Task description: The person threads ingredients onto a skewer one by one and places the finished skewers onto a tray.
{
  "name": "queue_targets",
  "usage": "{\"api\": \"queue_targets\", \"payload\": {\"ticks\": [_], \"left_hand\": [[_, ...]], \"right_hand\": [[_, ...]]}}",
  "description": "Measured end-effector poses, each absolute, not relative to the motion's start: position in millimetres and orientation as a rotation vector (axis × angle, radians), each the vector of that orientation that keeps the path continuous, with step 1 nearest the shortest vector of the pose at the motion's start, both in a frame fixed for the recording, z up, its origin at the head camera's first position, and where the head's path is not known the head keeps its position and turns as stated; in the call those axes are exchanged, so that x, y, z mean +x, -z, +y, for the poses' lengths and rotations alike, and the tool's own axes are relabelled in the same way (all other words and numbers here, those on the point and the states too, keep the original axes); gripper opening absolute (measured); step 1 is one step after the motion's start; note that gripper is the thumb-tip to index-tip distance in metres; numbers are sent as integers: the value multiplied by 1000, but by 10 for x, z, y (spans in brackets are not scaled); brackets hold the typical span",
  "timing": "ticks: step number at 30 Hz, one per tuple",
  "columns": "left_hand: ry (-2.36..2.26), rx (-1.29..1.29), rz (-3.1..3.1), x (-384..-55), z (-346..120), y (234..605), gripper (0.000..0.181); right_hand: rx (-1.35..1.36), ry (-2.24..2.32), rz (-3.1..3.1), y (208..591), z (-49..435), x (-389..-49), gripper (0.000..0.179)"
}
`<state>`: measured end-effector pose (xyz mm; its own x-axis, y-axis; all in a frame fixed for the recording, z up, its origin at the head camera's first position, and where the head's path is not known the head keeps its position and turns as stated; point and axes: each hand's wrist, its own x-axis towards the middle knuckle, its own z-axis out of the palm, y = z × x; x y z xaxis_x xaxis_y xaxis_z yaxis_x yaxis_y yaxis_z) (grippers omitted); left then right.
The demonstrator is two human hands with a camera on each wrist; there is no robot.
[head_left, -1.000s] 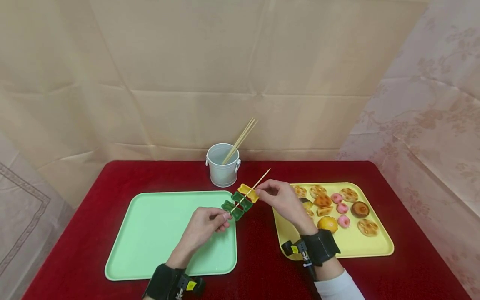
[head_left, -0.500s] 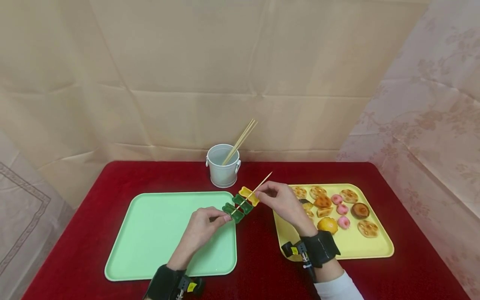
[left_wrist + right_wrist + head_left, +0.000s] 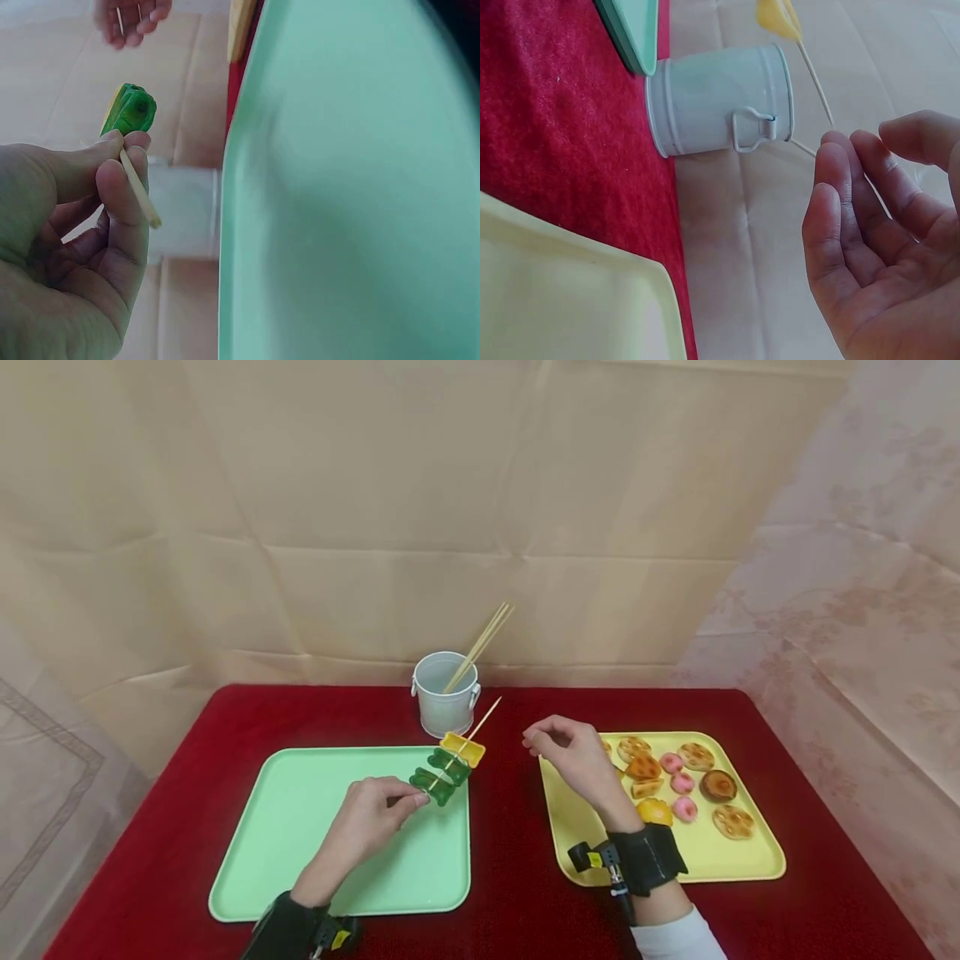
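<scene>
My left hand (image 3: 371, 818) pinches the lower end of a wooden skewer (image 3: 140, 187) between thumb and fingers, over the green tray (image 3: 300, 827). Threaded on it are two green pepper pieces (image 3: 442, 775) and, above them, one yellow pepper piece (image 3: 462, 749); the bare pointed tip slants up to the right. In the left wrist view the skewer's blunt end sticks out below the fingers. My right hand (image 3: 573, 760) hovers beside the near left part of the yellow tray (image 3: 720, 860), its fingers loosely bent and nothing between them, apart from the skewer.
A pale metal bucket (image 3: 446, 702) holding several bare skewers (image 3: 480, 647) stands at the back. On the yellow tray lie several food pieces: lotus root slices (image 3: 732, 822), pink pieces (image 3: 684, 810), a mushroom (image 3: 717, 786) and a yellow piece (image 3: 655, 812). Red cloth (image 3: 510, 860) covers the table.
My right hand has let go of the yellow pepper piece and its fingers have loosened. My left hand has carried the loaded skewer to the left, away from it.
</scene>
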<state>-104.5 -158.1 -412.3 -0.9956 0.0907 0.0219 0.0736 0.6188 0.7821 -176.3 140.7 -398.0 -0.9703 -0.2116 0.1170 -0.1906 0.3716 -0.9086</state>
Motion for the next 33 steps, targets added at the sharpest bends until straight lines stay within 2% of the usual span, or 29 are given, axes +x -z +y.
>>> {"api": "queue_targets", "payload": {"ticks": [8, 18, 33], "left_hand": [[-1321, -8, 2829, -887, -2122, 4059, 8], [-1181, -227, 2854, -676, -2693, 4161, 17], [-1043, -455, 2783, -594, -3089, 4282, 22]], "right_hand": [[-336, 1681, 2603, 3972, 1424, -1771, 21], [-309, 1649, 2623, 3992, 1411, -1783, 19], [-340, 1678, 2593, 4012, 1403, -1778, 22]]}}
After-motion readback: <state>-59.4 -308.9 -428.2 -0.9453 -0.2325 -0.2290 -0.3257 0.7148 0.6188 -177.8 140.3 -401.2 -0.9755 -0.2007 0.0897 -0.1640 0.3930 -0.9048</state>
